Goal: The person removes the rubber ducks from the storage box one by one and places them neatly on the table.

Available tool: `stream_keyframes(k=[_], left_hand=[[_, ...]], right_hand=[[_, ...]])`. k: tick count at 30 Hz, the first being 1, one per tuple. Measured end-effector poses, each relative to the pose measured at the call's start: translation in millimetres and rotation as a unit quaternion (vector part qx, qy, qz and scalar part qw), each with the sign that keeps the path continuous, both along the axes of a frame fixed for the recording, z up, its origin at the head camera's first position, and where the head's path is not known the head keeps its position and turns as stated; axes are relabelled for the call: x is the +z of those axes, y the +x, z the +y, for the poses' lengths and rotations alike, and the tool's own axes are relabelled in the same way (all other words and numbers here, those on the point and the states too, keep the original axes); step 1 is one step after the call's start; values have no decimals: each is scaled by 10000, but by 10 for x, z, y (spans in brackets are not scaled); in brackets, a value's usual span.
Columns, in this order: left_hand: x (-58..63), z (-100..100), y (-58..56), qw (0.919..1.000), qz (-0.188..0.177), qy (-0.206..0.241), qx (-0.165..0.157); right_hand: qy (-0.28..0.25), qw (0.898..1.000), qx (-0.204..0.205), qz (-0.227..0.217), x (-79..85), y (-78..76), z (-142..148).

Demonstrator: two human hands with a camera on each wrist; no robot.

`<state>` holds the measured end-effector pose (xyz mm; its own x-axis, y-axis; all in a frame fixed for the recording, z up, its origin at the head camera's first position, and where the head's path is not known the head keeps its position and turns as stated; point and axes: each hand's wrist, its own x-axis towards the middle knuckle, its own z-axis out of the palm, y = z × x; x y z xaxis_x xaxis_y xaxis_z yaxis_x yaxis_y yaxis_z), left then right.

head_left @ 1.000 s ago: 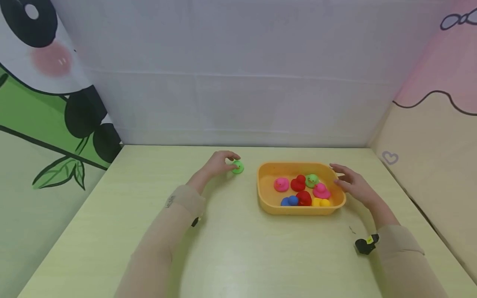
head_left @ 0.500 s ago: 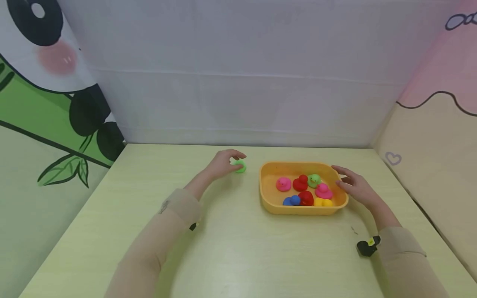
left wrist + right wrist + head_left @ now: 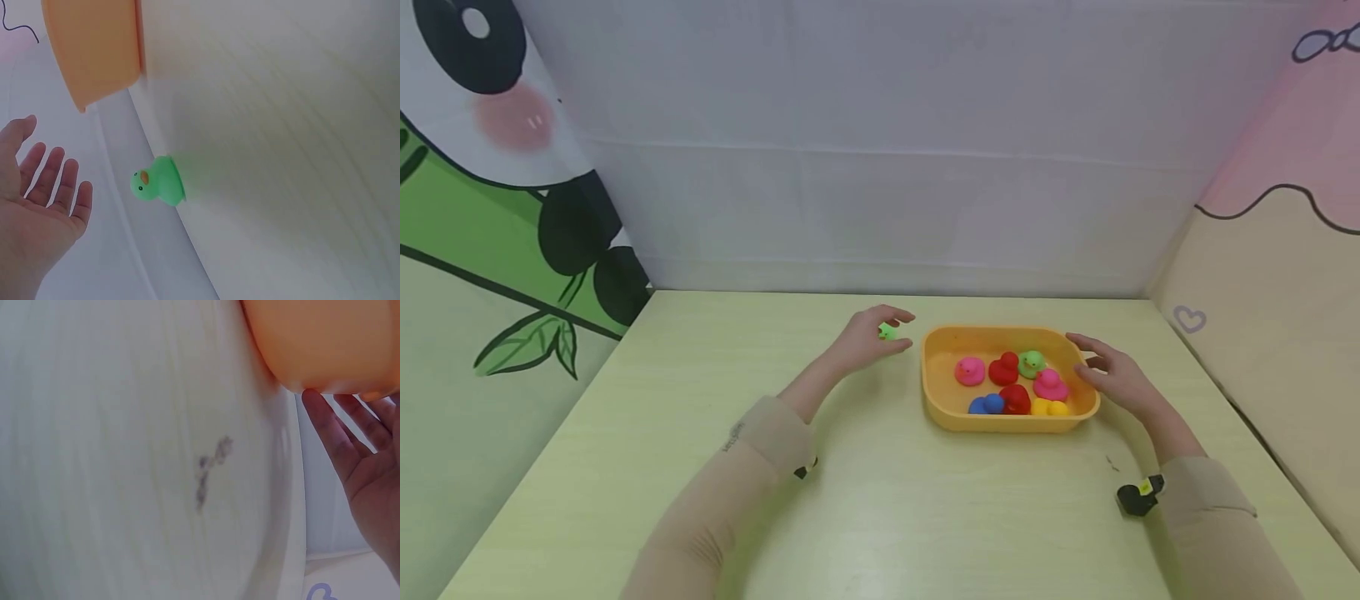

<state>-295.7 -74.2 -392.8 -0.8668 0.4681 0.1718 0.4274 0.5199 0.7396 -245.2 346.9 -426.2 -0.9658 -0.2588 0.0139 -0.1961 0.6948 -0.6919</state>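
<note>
A green rubber duck (image 3: 164, 181) stands upright on the table. In the head view the left hand (image 3: 868, 340) partly covers this green duck (image 3: 887, 332). The left wrist view shows the left hand (image 3: 47, 206) apart from the duck, fingers spread and nothing between them. To the right is a yellow-orange plastic tub (image 3: 958, 423). At its right end, the fingertips of the right hand (image 3: 1112, 375) touch the outer wall, loosely bent; the right wrist view has the thumb tip against the tub (image 3: 325, 344).
Inside the tub lie several ducks: a pink duck (image 3: 970, 372), a red duck (image 3: 1004, 368), a green duck (image 3: 1032, 363), a blue duck (image 3: 987, 404) and a yellow duck (image 3: 1049, 407) among them. A white wall (image 3: 880, 208) rises behind the table (image 3: 880, 500).
The left hand has let go of the green duck and moved right, toward the tub, its fingers opening. The duck stays on the table. The right hand remains at the tub's end.
</note>
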Motion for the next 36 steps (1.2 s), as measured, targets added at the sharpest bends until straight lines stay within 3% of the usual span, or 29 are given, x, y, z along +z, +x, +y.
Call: stream_keyframes(k=[5, 12, 19, 23, 30, 36], left_hand=[[-10, 133, 59, 9999, 140, -30, -94], [-53, 324, 109, 9987, 223, 101, -458], [-64, 479, 124, 9972, 197, -243, -674], [-76, 565, 95, 9950, 67, -552, -829], [-130, 706, 5, 9889, 253, -743, -1265], [-159, 799, -62, 9844, 74, -1155, -1327]], right_hand=[[140, 9999, 25, 37, 5, -8, 6], [139, 9999, 11, 66, 17, 1, 14], [142, 9999, 15, 76, -18, -29, 32], [167, 9998, -7, 87, 20, -11, -2], [112, 9999, -2, 83, -12, -30, 31], [124, 9998, -15, 140, -20, -32, 36]])
